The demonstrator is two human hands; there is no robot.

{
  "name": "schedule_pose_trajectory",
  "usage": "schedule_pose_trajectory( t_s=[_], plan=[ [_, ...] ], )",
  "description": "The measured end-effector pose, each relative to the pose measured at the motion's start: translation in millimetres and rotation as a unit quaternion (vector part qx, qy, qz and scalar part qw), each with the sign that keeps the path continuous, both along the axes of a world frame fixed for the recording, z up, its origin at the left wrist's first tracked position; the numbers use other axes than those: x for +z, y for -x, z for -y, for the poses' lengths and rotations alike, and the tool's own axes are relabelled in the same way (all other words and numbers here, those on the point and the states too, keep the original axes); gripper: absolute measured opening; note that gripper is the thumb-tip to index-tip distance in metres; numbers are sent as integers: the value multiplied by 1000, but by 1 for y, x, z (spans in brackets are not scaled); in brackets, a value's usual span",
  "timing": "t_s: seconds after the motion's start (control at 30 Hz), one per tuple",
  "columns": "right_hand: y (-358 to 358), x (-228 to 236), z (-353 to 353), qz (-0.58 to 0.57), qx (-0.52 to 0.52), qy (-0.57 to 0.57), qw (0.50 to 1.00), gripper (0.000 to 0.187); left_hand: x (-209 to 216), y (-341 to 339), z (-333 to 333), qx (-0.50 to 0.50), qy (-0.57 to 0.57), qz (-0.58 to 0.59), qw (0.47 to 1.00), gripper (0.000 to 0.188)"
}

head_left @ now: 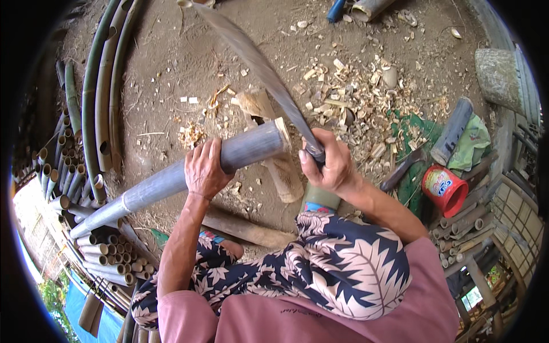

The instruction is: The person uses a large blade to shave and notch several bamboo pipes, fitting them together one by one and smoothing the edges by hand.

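A thick grey bamboo pole [153,184] slants across my lap from the lower left up toward the middle. My left hand [205,169] is wrapped over it, not far from its cut upper end. That end lies over a pale wooden block [283,174] on the ground. In my right hand [333,163] is the dark handle of a machete [260,67], gripped just right of the pole's end. Its long blade points up and to the left, smeared by motion, and passes close by the cut rim. Whether it touches the rim I cannot tell.
Wood chips [366,86] litter the dirt floor. Long split bamboo lengths [103,91] and stacked bamboo pieces [108,257] lie at left. A red bucket [439,194] on its side, a short bamboo section [452,132] and a dark sheath-like object [402,170] lie at right.
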State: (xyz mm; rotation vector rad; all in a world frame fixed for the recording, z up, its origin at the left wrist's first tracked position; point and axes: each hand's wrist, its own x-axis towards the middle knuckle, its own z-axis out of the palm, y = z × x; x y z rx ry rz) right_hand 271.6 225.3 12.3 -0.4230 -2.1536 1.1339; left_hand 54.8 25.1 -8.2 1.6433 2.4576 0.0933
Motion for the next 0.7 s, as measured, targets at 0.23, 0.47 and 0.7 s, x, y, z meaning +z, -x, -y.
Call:
schedule_pose_trajectory(
  t_s=[0.23,0.47,0.7],
  plan=[
    [-19,-27,-7,268,36,106,957,27,-3,-7,9,0,-6,-20,1000,71],
    [-13,-36,-8,291,56,5,955,25,-13,-11,14,3,-33,-64,997,77],
    [4,3,-2,115,18,67,991,26,-14,-13,15,13,-45,-75,996,79]
  ],
)
